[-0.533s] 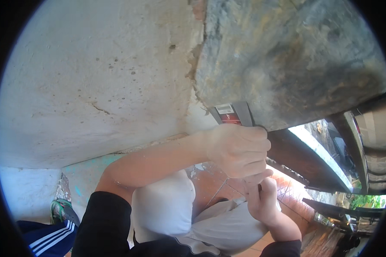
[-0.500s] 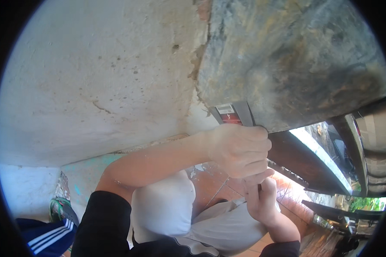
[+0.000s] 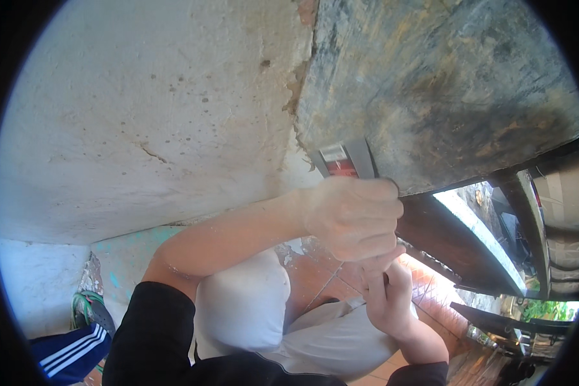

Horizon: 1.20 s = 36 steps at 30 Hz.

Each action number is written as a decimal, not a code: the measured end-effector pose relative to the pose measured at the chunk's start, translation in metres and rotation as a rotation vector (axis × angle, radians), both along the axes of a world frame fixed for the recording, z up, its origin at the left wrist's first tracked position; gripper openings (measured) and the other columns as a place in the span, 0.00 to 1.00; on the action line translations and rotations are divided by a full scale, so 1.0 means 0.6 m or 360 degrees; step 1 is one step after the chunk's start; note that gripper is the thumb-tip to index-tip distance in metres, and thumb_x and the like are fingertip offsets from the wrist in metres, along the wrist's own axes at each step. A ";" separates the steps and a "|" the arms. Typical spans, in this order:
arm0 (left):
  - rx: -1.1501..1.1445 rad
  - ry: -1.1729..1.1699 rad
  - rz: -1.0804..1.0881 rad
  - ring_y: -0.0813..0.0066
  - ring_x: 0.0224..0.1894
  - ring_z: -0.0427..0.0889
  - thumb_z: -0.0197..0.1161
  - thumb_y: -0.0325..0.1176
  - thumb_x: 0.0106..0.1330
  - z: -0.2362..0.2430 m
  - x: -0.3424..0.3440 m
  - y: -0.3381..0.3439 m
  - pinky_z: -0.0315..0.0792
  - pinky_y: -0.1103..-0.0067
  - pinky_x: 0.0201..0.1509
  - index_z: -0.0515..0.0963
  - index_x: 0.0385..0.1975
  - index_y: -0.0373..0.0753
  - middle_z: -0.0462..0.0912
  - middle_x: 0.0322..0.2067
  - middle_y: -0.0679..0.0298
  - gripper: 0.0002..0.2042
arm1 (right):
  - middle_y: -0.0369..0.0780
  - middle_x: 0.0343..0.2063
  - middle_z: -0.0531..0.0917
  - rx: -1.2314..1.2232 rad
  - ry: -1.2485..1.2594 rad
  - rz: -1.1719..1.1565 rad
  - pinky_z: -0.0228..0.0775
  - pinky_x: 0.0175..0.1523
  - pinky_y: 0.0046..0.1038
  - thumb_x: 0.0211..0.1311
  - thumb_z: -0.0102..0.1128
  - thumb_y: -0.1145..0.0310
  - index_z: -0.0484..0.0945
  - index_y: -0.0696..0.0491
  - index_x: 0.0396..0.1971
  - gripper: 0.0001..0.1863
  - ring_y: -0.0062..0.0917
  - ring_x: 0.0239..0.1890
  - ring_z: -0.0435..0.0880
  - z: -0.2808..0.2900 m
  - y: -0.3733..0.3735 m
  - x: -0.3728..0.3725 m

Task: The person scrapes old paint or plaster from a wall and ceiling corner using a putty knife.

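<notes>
My left hand [image 3: 354, 215] is closed in a fist round the handle of a putty knife [image 3: 345, 161] with a wide grey metal blade and a red and white label. The blade lies against the lower edge of a grey, stained panel [image 3: 444, 96], close to where it meets the pale wall. Right below the left fist, my right hand [image 3: 390, 296] has its fingers curled and touches it. It appears closed round the lower end of the handle, which the fingers mostly hide.
A pale, spotted wall [image 3: 161, 116] with flaking plaster along its edge fills the left. Under the panel, a dark board with a bright edge [image 3: 482, 238] slants at the right. Below are my light-trousered knees [image 3: 241, 309], tiled floor [image 3: 321, 280] and a blue striped cloth [image 3: 71, 350].
Both hands and the putty knife have shifted slightly upward, and the blade has slid a little higher on the panel. The grip looks the same.
</notes>
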State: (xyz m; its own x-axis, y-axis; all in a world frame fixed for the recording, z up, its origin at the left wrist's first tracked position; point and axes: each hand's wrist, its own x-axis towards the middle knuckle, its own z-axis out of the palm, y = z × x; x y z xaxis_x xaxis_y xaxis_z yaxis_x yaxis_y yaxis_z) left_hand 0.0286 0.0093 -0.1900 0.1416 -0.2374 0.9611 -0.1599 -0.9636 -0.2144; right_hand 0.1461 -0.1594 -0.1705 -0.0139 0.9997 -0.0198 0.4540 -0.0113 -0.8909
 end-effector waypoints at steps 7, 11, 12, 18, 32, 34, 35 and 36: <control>-0.0057 0.0007 0.0133 0.71 0.17 0.62 0.64 0.27 0.50 0.012 -0.011 0.011 0.60 0.77 0.24 0.61 0.09 0.42 0.59 0.13 0.67 0.17 | 0.39 0.14 0.70 0.0070 -0.0010 -0.0007 0.60 0.23 0.22 0.72 0.45 0.77 0.75 0.65 0.34 0.10 0.18 0.16 0.69 0.009 0.025 -0.009; -0.0069 0.0097 0.0090 0.72 0.16 0.62 0.60 0.27 0.53 0.003 -0.009 -0.005 0.58 0.77 0.25 0.62 0.09 0.42 0.60 0.12 0.68 0.15 | 0.39 0.13 0.69 0.0053 -0.0001 -0.0008 0.60 0.23 0.23 0.73 0.46 0.76 0.75 0.65 0.33 0.10 0.19 0.15 0.69 -0.001 0.010 -0.012; -0.0127 0.0153 0.0101 0.72 0.15 0.62 0.57 0.28 0.56 0.003 -0.008 -0.014 0.58 0.77 0.26 0.62 0.10 0.42 0.60 0.10 0.69 0.15 | 0.38 0.13 0.69 0.0072 0.0026 -0.0086 0.59 0.23 0.23 0.73 0.47 0.75 0.75 0.64 0.32 0.11 0.19 0.15 0.68 -0.001 0.004 -0.017; -0.0062 -0.0001 0.0108 0.72 0.16 0.63 0.57 0.30 0.58 0.003 -0.005 0.000 0.57 0.78 0.25 0.63 0.11 0.42 0.60 0.11 0.69 0.15 | 0.40 0.13 0.69 -0.0052 0.0012 0.0030 0.60 0.23 0.24 0.72 0.48 0.76 0.75 0.65 0.30 0.10 0.20 0.15 0.69 0.002 0.003 0.008; -0.0057 0.0107 -0.0002 0.72 0.17 0.60 0.61 0.28 0.51 -0.005 0.004 -0.004 0.58 0.77 0.23 0.60 0.09 0.42 0.56 0.14 0.68 0.16 | 0.34 0.13 0.69 0.0208 -0.0095 -0.0032 0.58 0.19 0.21 0.70 0.45 0.80 0.76 0.64 0.30 0.10 0.16 0.14 0.68 -0.028 0.000 -0.007; -0.0063 0.0090 0.0034 0.72 0.17 0.61 0.61 0.27 0.51 -0.003 -0.004 -0.003 0.57 0.77 0.23 0.60 0.09 0.42 0.56 0.14 0.68 0.16 | 0.38 0.12 0.70 0.0192 -0.0091 -0.0003 0.60 0.20 0.23 0.71 0.46 0.78 0.74 0.64 0.29 0.10 0.20 0.14 0.70 -0.007 0.008 -0.012; -0.0051 0.0092 0.0019 0.72 0.17 0.60 0.61 0.27 0.51 -0.001 -0.007 -0.007 0.57 0.77 0.23 0.60 0.09 0.43 0.56 0.14 0.68 0.16 | 0.42 0.12 0.71 0.0181 -0.0089 0.0031 0.62 0.21 0.25 0.72 0.46 0.77 0.73 0.64 0.28 0.11 0.25 0.13 0.72 0.000 0.009 -0.013; -0.0035 0.0075 -0.0006 0.72 0.17 0.60 0.61 0.27 0.51 0.001 -0.006 -0.009 0.57 0.77 0.23 0.59 0.09 0.43 0.56 0.14 0.68 0.16 | 0.42 0.12 0.71 0.0181 -0.0104 0.0019 0.62 0.21 0.25 0.72 0.46 0.77 0.73 0.64 0.28 0.11 0.25 0.13 0.72 -0.004 -0.004 -0.010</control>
State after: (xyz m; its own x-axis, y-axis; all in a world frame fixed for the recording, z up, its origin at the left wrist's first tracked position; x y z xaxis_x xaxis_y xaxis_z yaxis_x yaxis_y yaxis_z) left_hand 0.0247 0.0041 -0.1893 0.1861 -0.2168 0.9583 -0.1727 -0.9674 -0.1853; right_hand 0.1402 -0.1616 -0.1726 -0.0285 0.9953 0.0926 0.5107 0.0941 -0.8546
